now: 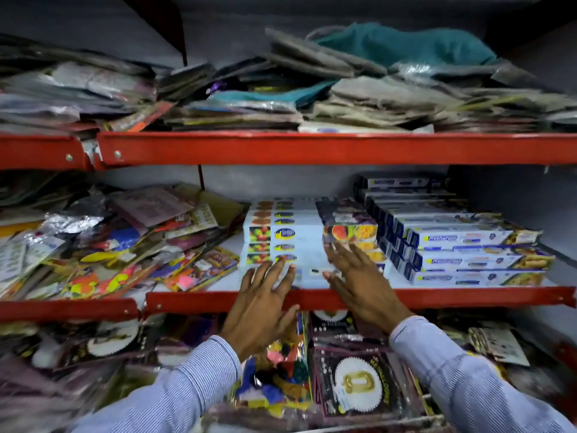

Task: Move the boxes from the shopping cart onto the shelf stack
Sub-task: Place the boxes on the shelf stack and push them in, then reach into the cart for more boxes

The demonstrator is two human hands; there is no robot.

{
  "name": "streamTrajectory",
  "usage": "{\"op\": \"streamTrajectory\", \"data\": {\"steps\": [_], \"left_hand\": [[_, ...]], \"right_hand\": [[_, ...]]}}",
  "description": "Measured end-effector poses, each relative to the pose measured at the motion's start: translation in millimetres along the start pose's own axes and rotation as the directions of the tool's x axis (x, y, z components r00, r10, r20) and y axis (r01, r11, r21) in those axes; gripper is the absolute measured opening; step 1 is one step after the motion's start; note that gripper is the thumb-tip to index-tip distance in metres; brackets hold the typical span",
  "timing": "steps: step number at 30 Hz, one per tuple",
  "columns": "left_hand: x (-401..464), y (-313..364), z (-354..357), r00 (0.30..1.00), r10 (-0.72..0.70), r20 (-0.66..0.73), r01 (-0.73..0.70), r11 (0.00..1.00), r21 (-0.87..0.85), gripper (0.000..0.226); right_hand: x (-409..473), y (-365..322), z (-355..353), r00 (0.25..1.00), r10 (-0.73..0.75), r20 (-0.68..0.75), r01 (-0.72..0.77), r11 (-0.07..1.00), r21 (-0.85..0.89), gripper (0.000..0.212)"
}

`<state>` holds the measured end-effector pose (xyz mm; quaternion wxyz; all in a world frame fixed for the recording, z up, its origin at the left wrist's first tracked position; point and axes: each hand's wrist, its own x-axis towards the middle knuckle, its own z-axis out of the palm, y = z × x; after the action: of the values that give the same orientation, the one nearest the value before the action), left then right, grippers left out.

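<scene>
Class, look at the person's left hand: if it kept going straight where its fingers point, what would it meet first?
Most likely the left hand would meet the front of the white box stack; its fingertips look nearly there, though depth is unclear.

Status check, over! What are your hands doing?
Both hands open: left hand, right hand, fingers against the stacked boxes on the middle shelf. Nothing blocking.

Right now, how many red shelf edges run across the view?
2: the upper shelf edge below the heaped packets, and the middle shelf edge under the boxes, where both hands reach. Lower ones may be hidden.
</scene>
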<state>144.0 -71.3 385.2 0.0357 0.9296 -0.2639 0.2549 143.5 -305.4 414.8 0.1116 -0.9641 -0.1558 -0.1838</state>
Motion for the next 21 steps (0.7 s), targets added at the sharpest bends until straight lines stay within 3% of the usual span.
{"op": "streamTrajectory", "data": {"steps": [6, 12, 17, 21], "left_hand": [[-98.2, 16.2, 10.3, 0.998, -0.003, 0.062, 0.01, 0.992, -0.126, 0.064], [-212.9, 22.8, 57.7, 0.955, -0.042, 0.294, 0.119, 0.962, -0.248, 0.057], [-299.2, 33.7, 104.1, 0.855, -0.047, 0.517, 0.214, 0.939, -0.269, 0.042], [-350.1, 41.5, 146.6, 0.676, -0.031, 0.736, 0.335, 0.903, -0.27, 0.037]], "right_hand": [[-95.2, -19.5, 42.6, 0.996, 0.078, 0.038, -0.079, 0.996, 0.033, 0.061], [-196.5, -39.7, 120.0, 0.95, 0.176, 0.257, -0.212, 0.97, 0.12, 0.062], [-255.6, -50.6, 185.2, 0.872, 0.225, 0.434, -0.331, 0.925, 0.186, 0.06], [-295.7, -60.7, 252.5, 0.733, 0.247, 0.634, -0.421, 0.897, 0.138, 0.058]]}}
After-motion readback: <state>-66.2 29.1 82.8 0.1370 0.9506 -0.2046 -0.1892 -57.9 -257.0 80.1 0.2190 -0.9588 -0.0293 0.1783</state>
